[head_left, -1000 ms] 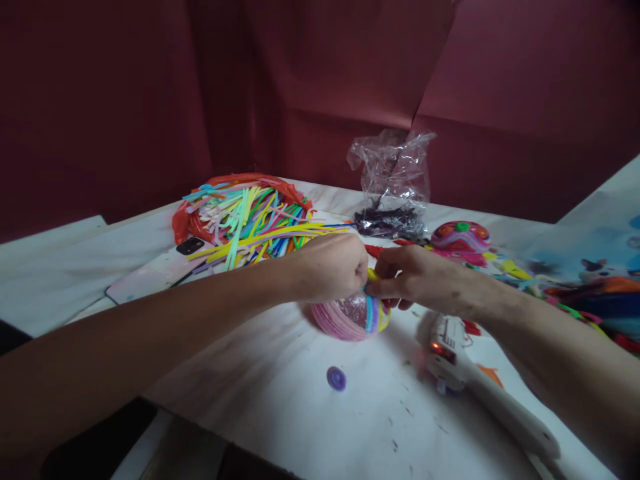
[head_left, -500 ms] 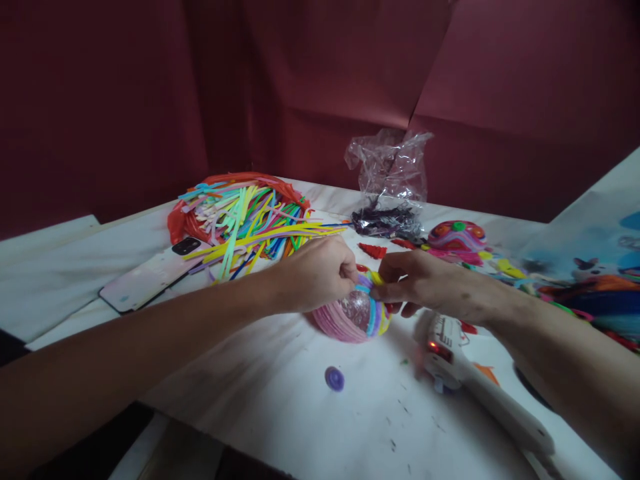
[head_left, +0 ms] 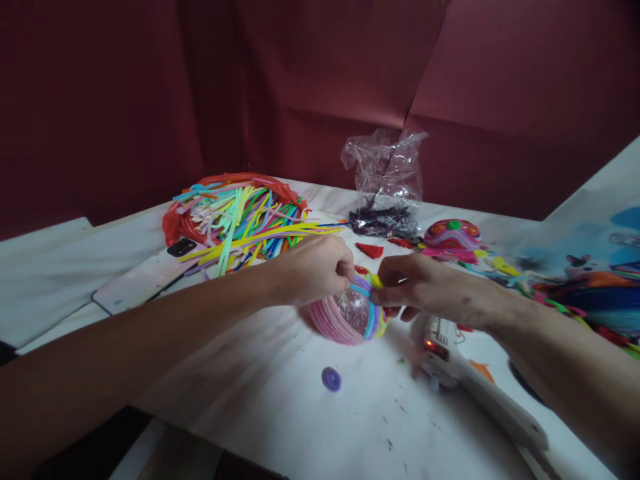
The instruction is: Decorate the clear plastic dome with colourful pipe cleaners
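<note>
Between my hands on the white table sits a round ball [head_left: 353,310], partly wrapped with pink, blue, purple and yellow pipe cleaners; a bare glittery patch shows at its front. My left hand [head_left: 320,267] is closed at the ball's upper left, its fingertips curled over the strips. On the upper right, my right hand [head_left: 413,287] pinches at the blue and yellow strips with thumb and forefinger. What exactly lies in either pinch is hidden. A purple coil [head_left: 331,379] lies in front of the ball. To the right rests a white glue gun [head_left: 443,353] with a red light on.
A red bag of loose pipe cleaners [head_left: 240,213] lies at the back left, beside a phone [head_left: 145,277]. A clear plastic bag [head_left: 387,187] stands behind the ball. At the right are a finished-looking colourful piece [head_left: 453,235] and more strips [head_left: 595,307].
The whole view has shifted slightly, so things sit a little further left. Both hands stay at the ball in nearly the same grip.
</note>
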`<state>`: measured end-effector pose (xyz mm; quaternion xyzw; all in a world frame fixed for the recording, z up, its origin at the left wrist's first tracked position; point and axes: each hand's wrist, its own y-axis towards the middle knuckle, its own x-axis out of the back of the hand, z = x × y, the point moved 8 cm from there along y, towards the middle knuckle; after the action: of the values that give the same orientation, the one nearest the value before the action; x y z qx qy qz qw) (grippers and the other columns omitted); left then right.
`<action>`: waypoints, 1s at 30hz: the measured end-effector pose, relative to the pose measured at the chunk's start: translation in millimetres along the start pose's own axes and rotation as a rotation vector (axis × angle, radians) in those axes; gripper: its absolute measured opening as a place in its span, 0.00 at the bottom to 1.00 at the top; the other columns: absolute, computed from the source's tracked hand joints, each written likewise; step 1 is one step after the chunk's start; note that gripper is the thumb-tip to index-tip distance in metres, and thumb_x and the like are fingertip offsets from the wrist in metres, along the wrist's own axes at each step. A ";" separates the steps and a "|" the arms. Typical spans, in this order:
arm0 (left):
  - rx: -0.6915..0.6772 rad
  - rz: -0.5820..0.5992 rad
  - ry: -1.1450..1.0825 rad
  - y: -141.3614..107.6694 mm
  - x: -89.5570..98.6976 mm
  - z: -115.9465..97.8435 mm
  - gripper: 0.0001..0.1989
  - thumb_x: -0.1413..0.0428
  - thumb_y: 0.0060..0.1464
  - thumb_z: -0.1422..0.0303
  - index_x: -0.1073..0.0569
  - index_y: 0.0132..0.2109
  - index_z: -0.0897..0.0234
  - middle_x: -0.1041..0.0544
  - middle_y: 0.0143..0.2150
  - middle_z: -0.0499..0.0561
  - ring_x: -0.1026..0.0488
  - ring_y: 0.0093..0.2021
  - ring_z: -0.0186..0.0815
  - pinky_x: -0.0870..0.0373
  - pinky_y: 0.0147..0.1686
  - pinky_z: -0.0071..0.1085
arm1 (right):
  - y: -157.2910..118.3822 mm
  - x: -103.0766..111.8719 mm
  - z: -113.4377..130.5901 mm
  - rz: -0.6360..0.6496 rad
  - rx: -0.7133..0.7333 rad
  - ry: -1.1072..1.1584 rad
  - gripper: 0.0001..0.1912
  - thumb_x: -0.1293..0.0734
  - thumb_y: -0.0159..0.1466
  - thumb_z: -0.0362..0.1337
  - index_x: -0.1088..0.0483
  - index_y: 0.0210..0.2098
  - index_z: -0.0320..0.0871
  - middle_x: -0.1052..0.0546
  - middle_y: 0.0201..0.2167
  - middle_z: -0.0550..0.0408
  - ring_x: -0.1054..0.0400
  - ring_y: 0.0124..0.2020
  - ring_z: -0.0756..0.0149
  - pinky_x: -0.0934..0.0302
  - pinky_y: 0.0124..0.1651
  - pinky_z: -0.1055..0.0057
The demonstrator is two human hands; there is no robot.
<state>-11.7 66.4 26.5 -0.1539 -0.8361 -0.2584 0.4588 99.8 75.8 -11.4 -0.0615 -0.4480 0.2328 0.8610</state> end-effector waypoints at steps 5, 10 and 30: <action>0.034 -0.013 0.011 3.2 1.0 2.8 0.07 0.47 0.39 0.80 0.26 0.24 0.68 0.26 0.26 0.48 0.31 0.27 0.30 0.38 0.26 0.24 | -1.1 1.8 0.2 -0.010 0.007 -0.016 0.12 0.34 0.65 0.25 0.40 0.27 0.36 0.31 0.22 0.59 0.34 0.22 0.71 0.42 0.19 0.84; 0.030 -0.015 -0.001 5.7 0.5 6.0 0.04 0.45 0.41 0.78 0.26 0.25 0.68 0.26 0.24 0.47 0.30 0.27 0.29 0.37 0.26 0.23 | 1.5 0.7 -2.0 -0.012 0.045 -0.019 0.12 0.33 0.63 0.26 0.39 0.26 0.37 0.32 0.22 0.58 0.35 0.22 0.70 0.42 0.20 0.81; -0.136 0.052 0.111 4.4 -1.6 -13.4 0.06 0.44 0.43 0.77 0.24 0.29 0.65 0.24 0.29 0.47 0.29 0.31 0.31 0.37 0.31 0.25 | 1.4 0.9 -8.9 -0.025 0.100 -0.052 0.12 0.33 0.62 0.29 0.39 0.25 0.37 0.32 0.20 0.59 0.38 0.21 0.71 0.48 0.19 0.81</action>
<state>0.6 62.3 32.4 -0.1917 -0.7855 -0.3107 0.4997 106.9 78.4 -16.5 -0.0070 -0.4590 0.2457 0.8538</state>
